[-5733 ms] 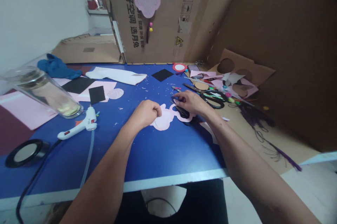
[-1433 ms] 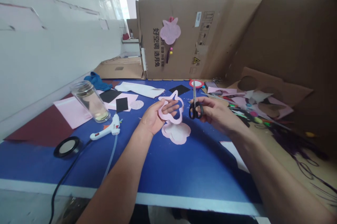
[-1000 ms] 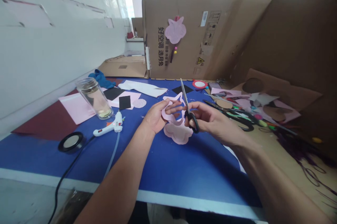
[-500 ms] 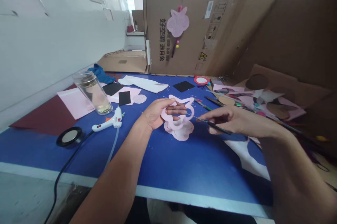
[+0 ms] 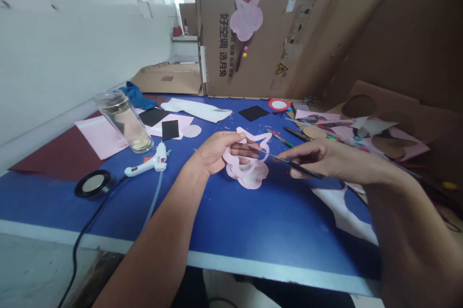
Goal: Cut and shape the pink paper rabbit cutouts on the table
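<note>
My left hand point(image 5: 216, 153) pinches the left side of a pink cut-out outline point(image 5: 236, 163) between thumb and fingers. The outline looks like thin felt or paper, with pointed ears at the top and an open middle through which my fingers show. Below it a solid pink scalloped piece point(image 5: 252, 180) lies on the table, partly covered. My right hand point(image 5: 320, 156) grips a slim black-handled tool point(image 5: 306, 169) with a thin metal end. That end reaches the outline's right side; whether it touches is unclear.
A white hot glue gun point(image 5: 147, 167), a black round tape roll point(image 5: 93, 185) and a glass bottle point(image 5: 126, 125) stand left. Black squares point(image 5: 254, 113) lie behind. Pens, pink scraps point(image 5: 347, 132) and brown card crowd the right. A pink shape point(image 5: 246, 19) hangs on the upright cardboard point(image 5: 260, 72).
The camera view has shifted slightly. Both hands keep their holds on the outline and the tool, with only a small movement of the metal end beside the outline's right edge.
</note>
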A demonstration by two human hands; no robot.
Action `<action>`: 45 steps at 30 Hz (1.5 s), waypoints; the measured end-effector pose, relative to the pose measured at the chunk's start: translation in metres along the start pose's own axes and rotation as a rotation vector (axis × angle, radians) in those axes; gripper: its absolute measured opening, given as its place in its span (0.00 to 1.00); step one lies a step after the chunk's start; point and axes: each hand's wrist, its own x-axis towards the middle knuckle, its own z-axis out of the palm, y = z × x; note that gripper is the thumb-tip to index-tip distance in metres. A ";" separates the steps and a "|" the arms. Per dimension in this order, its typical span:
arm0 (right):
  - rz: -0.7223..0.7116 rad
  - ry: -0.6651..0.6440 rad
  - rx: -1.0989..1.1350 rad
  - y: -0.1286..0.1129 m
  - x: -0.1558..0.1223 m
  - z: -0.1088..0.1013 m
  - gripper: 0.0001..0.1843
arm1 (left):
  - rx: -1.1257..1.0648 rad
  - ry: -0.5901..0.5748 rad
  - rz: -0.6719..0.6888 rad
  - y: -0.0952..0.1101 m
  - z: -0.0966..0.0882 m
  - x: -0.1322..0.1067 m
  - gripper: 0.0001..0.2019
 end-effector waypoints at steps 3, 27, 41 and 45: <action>0.063 -0.029 -0.024 -0.004 -0.001 0.000 0.34 | 0.009 -0.009 -0.008 0.000 0.000 0.001 0.13; 0.085 -0.050 -0.050 -0.007 -0.002 0.000 0.35 | 0.017 -0.004 -0.058 -0.003 -0.001 0.003 0.09; 0.069 -0.055 -0.058 0.002 -0.003 -0.002 0.34 | 0.007 -0.015 -0.057 -0.003 -0.001 0.002 0.09; 0.076 -0.076 -0.068 -0.002 -0.003 -0.001 0.31 | 0.013 -0.017 -0.057 -0.003 -0.002 0.002 0.09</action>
